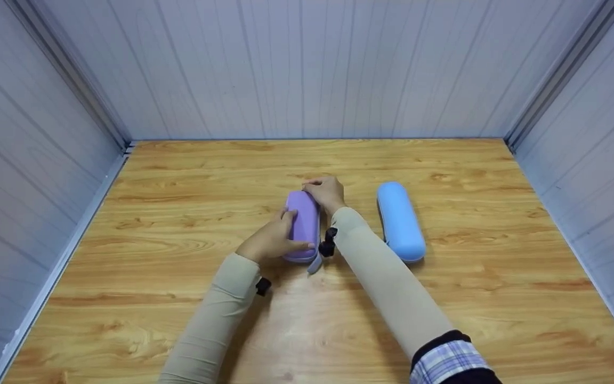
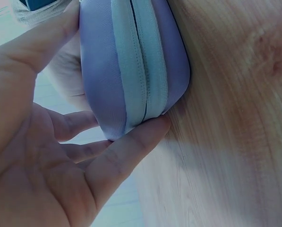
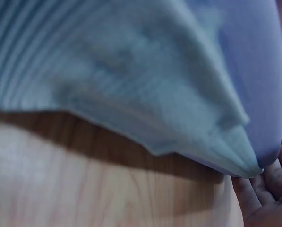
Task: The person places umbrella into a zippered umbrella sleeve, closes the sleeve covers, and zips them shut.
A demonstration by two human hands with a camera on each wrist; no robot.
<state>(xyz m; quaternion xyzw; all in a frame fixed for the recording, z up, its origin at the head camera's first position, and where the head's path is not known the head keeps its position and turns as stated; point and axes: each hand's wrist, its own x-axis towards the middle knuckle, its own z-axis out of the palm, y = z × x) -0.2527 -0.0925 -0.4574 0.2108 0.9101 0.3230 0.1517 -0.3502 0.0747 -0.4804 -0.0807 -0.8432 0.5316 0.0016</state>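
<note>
A purple zippered case lies lengthwise on the wooden table. My left hand grips its near part from the left, thumb and fingers spread round it. Its pale zipper band runs along the side and looks closed there in the left wrist view. At the far end, my right hand has its fingertips drawn together at the case's corner, pinching at the zipper; the pull is too small to make out. A grey strap sticks out at the near end. Blurred pale fabric fills much of the right wrist view.
To the right, a blue case of similar shape lies beside the right forearm. Pale panel walls close off the back and both sides of the wooden table.
</note>
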